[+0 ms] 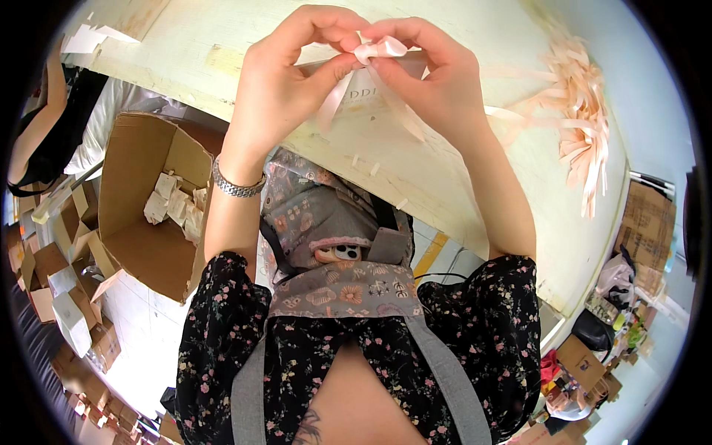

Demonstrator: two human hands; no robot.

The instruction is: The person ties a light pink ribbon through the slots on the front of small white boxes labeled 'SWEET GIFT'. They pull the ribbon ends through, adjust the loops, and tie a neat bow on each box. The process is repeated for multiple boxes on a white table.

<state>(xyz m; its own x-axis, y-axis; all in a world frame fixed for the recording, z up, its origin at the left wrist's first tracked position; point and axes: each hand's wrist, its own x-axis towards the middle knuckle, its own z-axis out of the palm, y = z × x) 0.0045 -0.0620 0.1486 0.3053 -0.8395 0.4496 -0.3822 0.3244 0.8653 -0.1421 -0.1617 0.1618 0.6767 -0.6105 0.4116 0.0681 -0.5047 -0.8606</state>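
Note:
Both hands meet over the table, working a pale pink satin ribbon that is looped into a bow shape. My left hand pinches the ribbon's knot between thumb and fingers. On the other side, my right hand grips the loop, its thumb under the bow. Two loose ribbon tails hang down below the fingers. Beneath them lies a pale, flat-looking item that bears printed writing; my hands and the ribbon hide much of it.
A heap of cut pink ribbons lies at the table's right. The pale tabletop has its near edge before me. An open cardboard box with small white pieces stands at left. Another person's arm shows at far left.

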